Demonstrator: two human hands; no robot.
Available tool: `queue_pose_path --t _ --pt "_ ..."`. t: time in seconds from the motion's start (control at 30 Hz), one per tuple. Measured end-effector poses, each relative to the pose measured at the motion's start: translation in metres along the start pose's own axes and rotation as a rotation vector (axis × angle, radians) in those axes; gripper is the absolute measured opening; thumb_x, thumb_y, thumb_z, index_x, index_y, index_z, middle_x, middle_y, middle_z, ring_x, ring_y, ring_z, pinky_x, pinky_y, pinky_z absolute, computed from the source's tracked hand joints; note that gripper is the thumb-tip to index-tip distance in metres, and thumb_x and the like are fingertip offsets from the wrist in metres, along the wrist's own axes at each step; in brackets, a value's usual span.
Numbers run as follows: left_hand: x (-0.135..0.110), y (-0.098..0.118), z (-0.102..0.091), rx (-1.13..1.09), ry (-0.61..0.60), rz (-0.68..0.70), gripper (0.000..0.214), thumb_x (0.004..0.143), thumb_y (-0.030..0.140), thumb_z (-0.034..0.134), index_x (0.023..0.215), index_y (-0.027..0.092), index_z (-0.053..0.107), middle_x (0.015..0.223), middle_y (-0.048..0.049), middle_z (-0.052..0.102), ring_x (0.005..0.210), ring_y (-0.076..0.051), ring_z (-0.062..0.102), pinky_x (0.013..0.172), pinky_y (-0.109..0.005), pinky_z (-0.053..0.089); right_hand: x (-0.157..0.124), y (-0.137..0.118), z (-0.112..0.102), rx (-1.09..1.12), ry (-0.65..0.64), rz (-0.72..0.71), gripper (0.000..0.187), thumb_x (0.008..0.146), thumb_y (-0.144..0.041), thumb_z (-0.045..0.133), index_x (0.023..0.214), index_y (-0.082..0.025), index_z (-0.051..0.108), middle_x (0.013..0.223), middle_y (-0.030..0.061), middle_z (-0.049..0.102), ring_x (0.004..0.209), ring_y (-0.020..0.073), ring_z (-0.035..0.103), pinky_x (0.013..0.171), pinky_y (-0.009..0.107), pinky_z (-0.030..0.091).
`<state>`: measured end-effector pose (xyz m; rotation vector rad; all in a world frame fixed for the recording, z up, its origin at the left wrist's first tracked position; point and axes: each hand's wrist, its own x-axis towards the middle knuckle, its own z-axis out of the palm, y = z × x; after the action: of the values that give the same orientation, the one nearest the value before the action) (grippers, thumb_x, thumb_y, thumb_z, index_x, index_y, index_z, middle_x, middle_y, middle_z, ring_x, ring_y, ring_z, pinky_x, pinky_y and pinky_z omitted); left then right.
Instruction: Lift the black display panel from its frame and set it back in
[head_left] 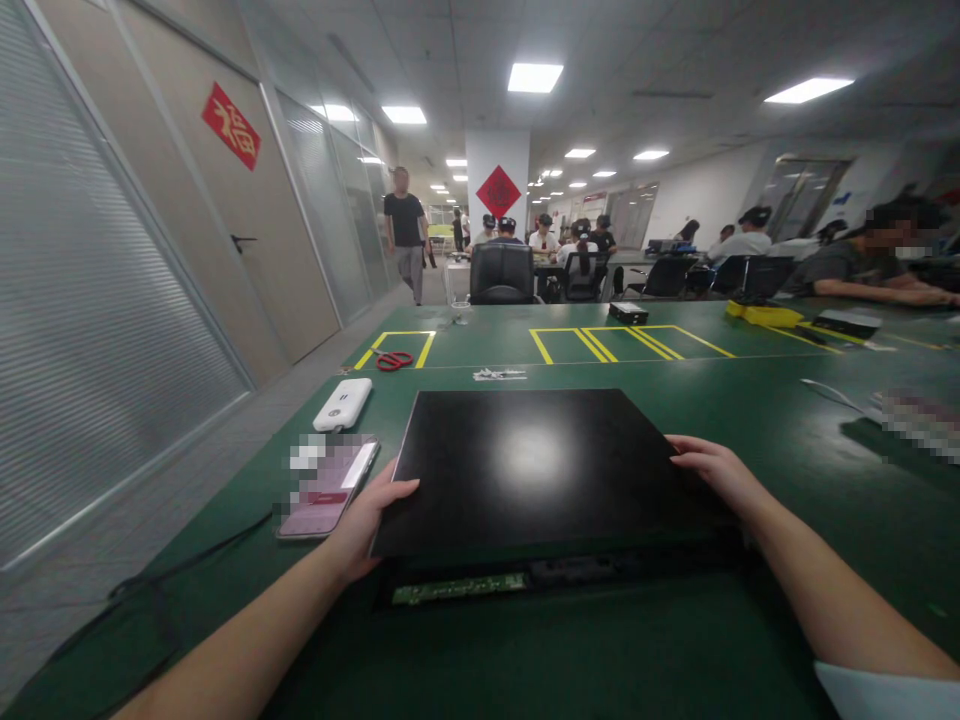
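A flat black display panel (480, 480) with a glossy spot of reflected light lies between my hands. My left hand (373, 515) grips its left edge, thumb on top and fingers hidden below. On the right side, my right hand (712, 468) is closed at the panel's edge, fingers pressed together. Below the near edge shows a strip of green circuit board (459, 589) in a dark recess. Whether the panel touches what lies under it I cannot tell.
On the green table (525, 660), a phone (322, 505) in a case and a white power bank (343, 404) lie left. Red-handled scissors (394, 361) and white scraps (499, 375) lie beyond. A cable (832, 394) is at right. People sit farther back; one person (406, 230) stands near the aisle.
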<state>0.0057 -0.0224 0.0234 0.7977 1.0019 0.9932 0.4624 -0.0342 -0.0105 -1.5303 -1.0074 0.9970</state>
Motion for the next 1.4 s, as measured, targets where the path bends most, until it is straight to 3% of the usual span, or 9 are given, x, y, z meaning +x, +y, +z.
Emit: queue_pose_path --t 0.23,0.63,0.83,1.07,1.4 --pt "0.005 -0.003 -0.008 -0.015 -0.036 -0.022 0.073 0.069 0.017 0.073 0.138 0.022 0.049 0.099 -0.0073 0.077 0.077 -0.025 0.074 0.066 -0.030 0.055 0.001 -0.002 0.002 -0.242 -0.014 0.014 0.029 0.060 -0.028 0.064 0.086 -0.024 0.076 0.092 0.0053 0.077 0.091 0.0273 0.070 0.085 0.037 0.053" --pt "0.002 0.001 -0.001 -0.015 0.023 0.015 0.083 0.063 0.015 0.076 0.140 0.021 0.046 0.108 -0.0089 0.075 0.083 -0.027 0.073 0.068 -0.032 0.054 0.003 0.002 -0.001 -0.245 0.009 -0.019 0.025 0.061 -0.027 0.068 0.084 -0.024 0.077 0.092 0.0055 0.077 0.087 0.0272 0.070 0.083 0.038 0.053" --pt "0.008 -0.003 -0.009 -0.008 0.039 0.022 0.077 0.068 0.018 0.074 0.139 0.024 0.045 0.103 -0.0072 0.075 0.084 -0.027 0.073 0.066 -0.032 0.054 -0.001 0.001 0.003 -0.234 0.012 -0.033 0.023 0.061 -0.027 0.070 0.082 -0.024 0.077 0.093 0.0061 0.077 0.089 0.0282 0.069 0.083 0.038 0.053" --pt "0.006 -0.003 -0.006 0.004 0.071 0.052 0.076 0.065 0.013 0.071 0.135 0.023 0.045 0.094 -0.0053 0.075 0.081 -0.025 0.074 0.064 -0.029 0.053 0.002 0.004 0.001 -0.244 0.066 -0.019 0.032 0.059 -0.028 0.072 0.089 -0.021 0.076 0.097 0.0082 0.076 0.093 0.0284 0.069 0.086 0.039 0.051" --pt "0.001 0.003 0.002 0.036 0.070 0.000 0.073 0.062 0.016 0.077 0.130 0.025 0.053 0.110 -0.0083 0.072 0.084 -0.029 0.072 0.064 -0.033 0.053 0.002 0.001 0.002 -0.237 0.073 -0.001 0.026 0.059 -0.027 0.071 0.084 -0.023 0.076 0.090 0.0066 0.077 0.086 0.0276 0.070 0.080 0.038 0.053"
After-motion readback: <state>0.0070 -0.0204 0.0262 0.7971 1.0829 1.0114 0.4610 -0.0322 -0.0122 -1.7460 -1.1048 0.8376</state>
